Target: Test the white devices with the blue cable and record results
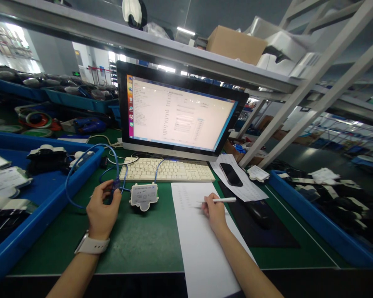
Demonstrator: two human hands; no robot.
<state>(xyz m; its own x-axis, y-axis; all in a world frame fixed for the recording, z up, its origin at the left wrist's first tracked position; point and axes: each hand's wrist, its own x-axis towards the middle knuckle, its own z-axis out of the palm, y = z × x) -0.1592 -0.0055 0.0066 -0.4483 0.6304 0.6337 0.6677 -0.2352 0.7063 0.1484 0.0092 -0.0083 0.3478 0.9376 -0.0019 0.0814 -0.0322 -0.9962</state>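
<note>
My left hand (103, 209), with a watch on its wrist, pinches the plug end of a blue cable (115, 186). The cable loops up and to the left of the hand. Just right of it a white electronic module (144, 195) with a printed label lies on the green bench, blue wire running near its edges. My right hand (215, 210) is closed around a white pen (224, 200), its tip over a sheet of paper (202, 248) with faint writing in its upper left part. The hand rests on that sheet.
Behind stand a keyboard (170, 169) and a lit monitor (180, 116). To the right are a phone (231, 174) on papers, a black mouse (256, 213) and another white module (257, 173). Blue bins (49, 223) with parts flank both sides; a shelf (161, 43) crosses above.
</note>
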